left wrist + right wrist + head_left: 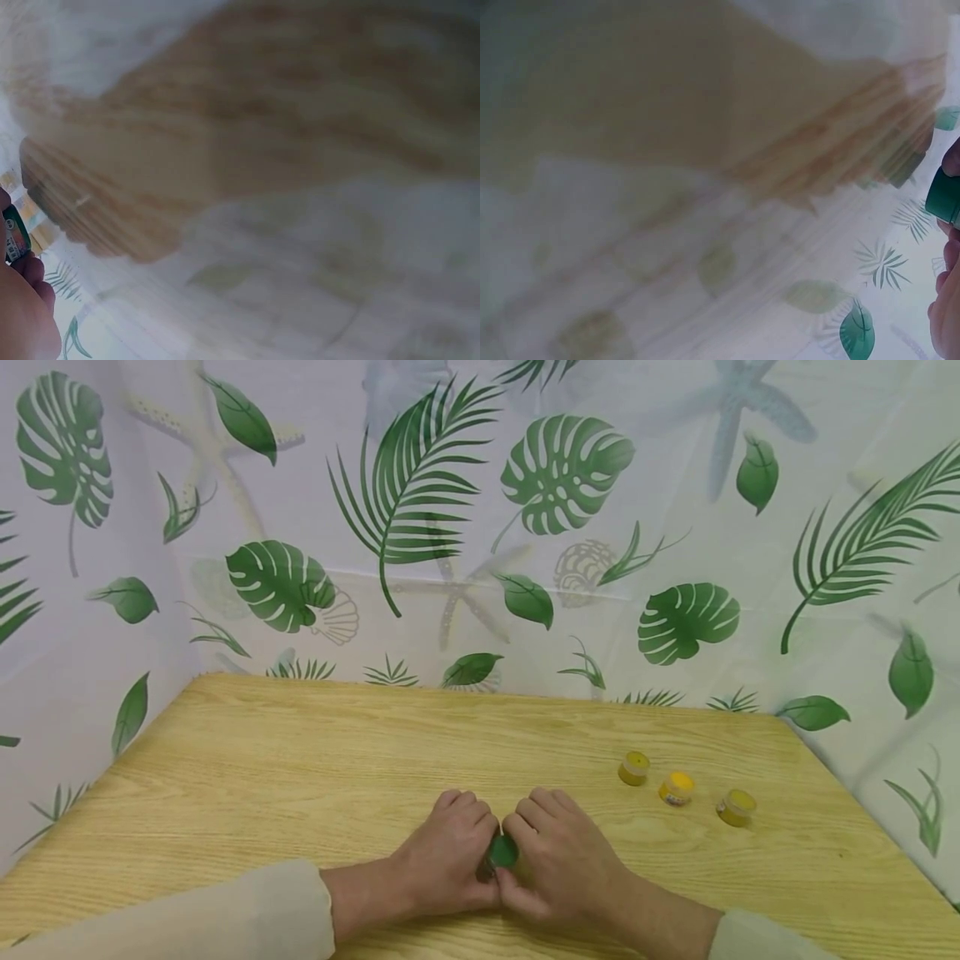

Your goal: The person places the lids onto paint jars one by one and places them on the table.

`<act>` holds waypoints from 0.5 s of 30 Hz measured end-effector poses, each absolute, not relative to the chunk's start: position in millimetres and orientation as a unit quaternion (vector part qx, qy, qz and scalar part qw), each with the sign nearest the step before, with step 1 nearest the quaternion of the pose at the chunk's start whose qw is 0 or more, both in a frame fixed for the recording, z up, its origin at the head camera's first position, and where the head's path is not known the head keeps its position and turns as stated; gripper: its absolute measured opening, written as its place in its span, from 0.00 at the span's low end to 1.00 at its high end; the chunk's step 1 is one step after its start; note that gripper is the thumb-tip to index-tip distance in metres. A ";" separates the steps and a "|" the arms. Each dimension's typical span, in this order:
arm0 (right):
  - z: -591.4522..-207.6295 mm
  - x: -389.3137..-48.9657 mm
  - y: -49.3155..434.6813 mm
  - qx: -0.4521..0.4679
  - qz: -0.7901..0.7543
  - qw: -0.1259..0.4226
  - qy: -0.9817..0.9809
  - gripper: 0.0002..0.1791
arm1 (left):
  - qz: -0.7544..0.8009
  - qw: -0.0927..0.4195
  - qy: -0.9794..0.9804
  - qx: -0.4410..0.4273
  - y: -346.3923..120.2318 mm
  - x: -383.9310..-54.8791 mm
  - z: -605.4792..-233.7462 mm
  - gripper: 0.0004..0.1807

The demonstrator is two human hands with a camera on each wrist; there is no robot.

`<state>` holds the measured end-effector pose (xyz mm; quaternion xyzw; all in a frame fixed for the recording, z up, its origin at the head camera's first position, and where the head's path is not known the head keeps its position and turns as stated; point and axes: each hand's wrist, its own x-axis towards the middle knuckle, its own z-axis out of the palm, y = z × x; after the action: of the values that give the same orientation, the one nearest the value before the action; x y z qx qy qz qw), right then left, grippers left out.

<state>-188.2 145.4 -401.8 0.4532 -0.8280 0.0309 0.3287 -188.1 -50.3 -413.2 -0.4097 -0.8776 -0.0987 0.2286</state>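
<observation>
Both hands meet over the front middle of the wooden table in the head view, around a small green jar. My left hand grips the jar from its left side, fingers curled and thumb low. From the other side my right hand grips it as well, its thumb near the left thumb. Between the hands only the jar's green top shows well. A printed label is visible on the jar at the left wrist view's edge. At the right wrist view's edge the jar appears plain green, partly cut off.
Three small jars stand in a slanting row to the right on the table: an olive-yellow jar, a bright yellow jar and another olive-yellow jar. Leaf-printed cloth hangs behind and at the sides.
</observation>
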 end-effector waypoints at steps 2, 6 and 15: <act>-402.3 -188.7 145.5 0.453 0.031 0.332 -0.827 0.16 | -0.094 0.233 -0.877 -0.410 -50.1 -187.9 -413.3 0.19; -402.8 -189.2 145.9 0.451 0.031 0.331 -0.828 0.16 | -0.090 0.235 -0.877 -0.410 -49.8 -187.5 -413.1 0.20; -401.7 -188.3 145.1 0.447 0.028 0.338 -0.828 0.18 | -0.085 0.234 -0.874 -0.417 -49.2 -186.9 -412.8 0.22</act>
<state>-188.3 145.1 -401.7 0.4471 -0.8278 0.0284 0.3378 -186.9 -49.2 -412.8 -0.4172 -0.8740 -0.0846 0.2343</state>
